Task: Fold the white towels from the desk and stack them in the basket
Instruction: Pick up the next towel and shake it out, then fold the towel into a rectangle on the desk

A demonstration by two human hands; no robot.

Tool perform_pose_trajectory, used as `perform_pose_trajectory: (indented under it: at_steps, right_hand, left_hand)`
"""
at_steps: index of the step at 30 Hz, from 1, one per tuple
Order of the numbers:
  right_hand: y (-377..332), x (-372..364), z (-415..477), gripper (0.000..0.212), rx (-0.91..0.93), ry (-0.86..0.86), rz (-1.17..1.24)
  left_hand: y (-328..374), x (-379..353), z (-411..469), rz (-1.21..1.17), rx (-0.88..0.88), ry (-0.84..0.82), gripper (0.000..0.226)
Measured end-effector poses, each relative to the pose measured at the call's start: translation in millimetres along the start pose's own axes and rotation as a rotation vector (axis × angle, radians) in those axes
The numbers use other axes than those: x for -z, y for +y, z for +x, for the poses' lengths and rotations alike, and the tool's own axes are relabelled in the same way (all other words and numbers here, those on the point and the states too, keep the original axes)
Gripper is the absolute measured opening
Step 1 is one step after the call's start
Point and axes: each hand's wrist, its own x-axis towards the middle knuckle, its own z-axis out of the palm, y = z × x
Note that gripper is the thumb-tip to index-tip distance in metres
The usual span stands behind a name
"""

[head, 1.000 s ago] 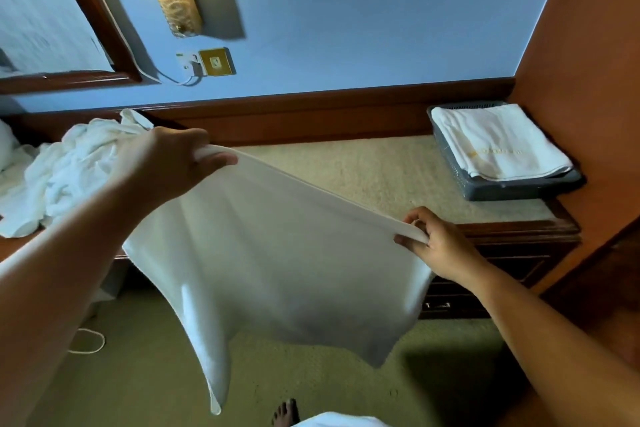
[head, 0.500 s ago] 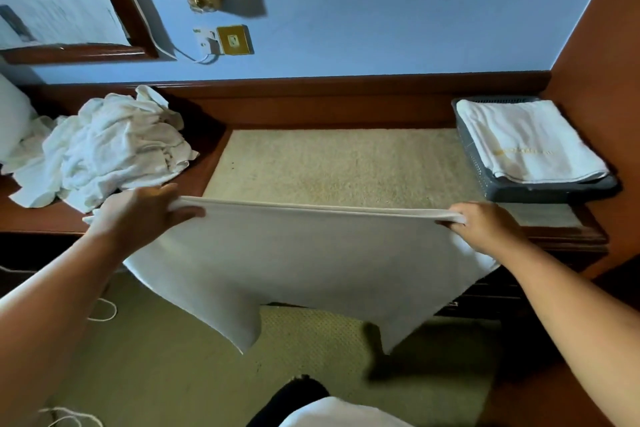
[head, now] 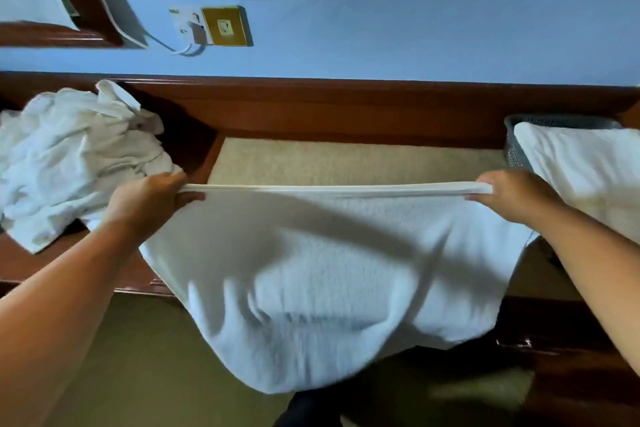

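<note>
While the towel point(head: 311, 270) hangs down in front of the desk point(head: 346, 107), you stretch its top hem taut between both hands. Your left hand point(head: 152, 199) pinches the left corner, fingers curled round the hem; your right hand point(head: 516, 196) grips the right corner likewise. A crumpled pile point(head: 76, 156) of white towels lies on the desk just beside your left hand. At far right, a folded towel point(head: 588, 170) sits in the grey basket point(head: 512, 149). A beige mat point(head: 346, 163) lies beyond the hem.
</note>
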Motion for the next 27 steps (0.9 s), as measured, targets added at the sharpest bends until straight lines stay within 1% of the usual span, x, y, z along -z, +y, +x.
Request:
perform_pose_trajectory:
  at_steps: [2, 6, 9, 12, 14, 16, 17, 18, 19, 20, 21, 22, 24, 25, 27]
  right_hand:
    - [-7.6, 14.4, 43.5, 0.03, -0.009, -0.03, -0.05]
    - [-20.0, 21.6, 131.5, 0.032, -0.04, -0.058, -0.162]
    - [-30.3, 19.1, 184.1, 0.033, -0.049, -0.145, -0.281]
    - [-31.3, 10.1, 233.2, 0.031, -0.09, -0.249, -0.311]
    - [-29.4, 1.2, 265.6, 0.028, -0.126, -0.234, -0.329]
    - [-29.0, -14.4, 291.3, 0.025, -0.185, -0.134, -0.35]
    - [-30.6, -27.1, 300.2, 0.027, -0.223, -0.046, -0.381]
    - [-35.6, -43.1, 306.4, 0.038, -0.267, 0.039, -0.427]
    - [-45.3, -63.1, 308.7, 0.053, -0.304, 0.08, -0.454]
    - [-57.3, -85.9, 307.3, 0.067, -0.312, 0.078, -0.426]
    - [-70.9, -112.4, 301.6, 0.074, -0.286, 0.052, -0.347]
    - [-84.9, -140.4, 294.8, 0.077, -0.248, -0.009, -0.246]
    - [-107.3, -190.0, 276.9, 0.074, -0.223, -0.166, -0.097]
    - [-112.4, -209.9, 273.1, 0.073, -0.239, -0.21, -0.057]
    - [-108.6, -232.9, 270.7, 0.072, -0.287, -0.187, -0.031]
  left_hand:
    - [-12.9, -14.2, 49.4, 0.004, 0.017, -0.056, 0.044]
    - [-39.2, -55.9, 148.1, 0.024, -0.062, -0.142, 0.045]
    - [-51.9, -90.4, 203.5, 0.017, -0.058, -0.258, 0.046]
    - [-55.0, -125.7, 251.3, 0.067, -0.089, -0.326, 0.049]
    - [-53.0, -148.9, 284.0, 0.078, -0.078, -0.368, 0.047]
    - [-47.7, -172.5, 309.6, 0.102, -0.021, -0.359, 0.036]
    - [-41.9, -185.3, 317.4, 0.137, 0.009, -0.313, 0.029]
    - [-33.3, -197.8, 321.6, 0.146, 0.045, -0.267, 0.028]
    - [-21.1, -212.4, 320.9, 0.117, 0.079, -0.255, 0.036]
    - [-4.7, -228.1, 313.3, 0.043, 0.108, -0.28, 0.046]
    - [14.5, -245.1, 299.2, -0.076, 0.136, -0.329, 0.055]
    - [35.1, -262.0, 282.8, -0.196, 0.167, -0.423, 0.061]
    - [68.6, -291.0, 249.6, -0.333, 0.268, -0.61, 0.072]
    - [77.8, -305.2, 239.6, -0.348, 0.32, -0.644, 0.074]
    - [84.3, -319.8, 230.4, -0.328, 0.369, -0.603, 0.075]
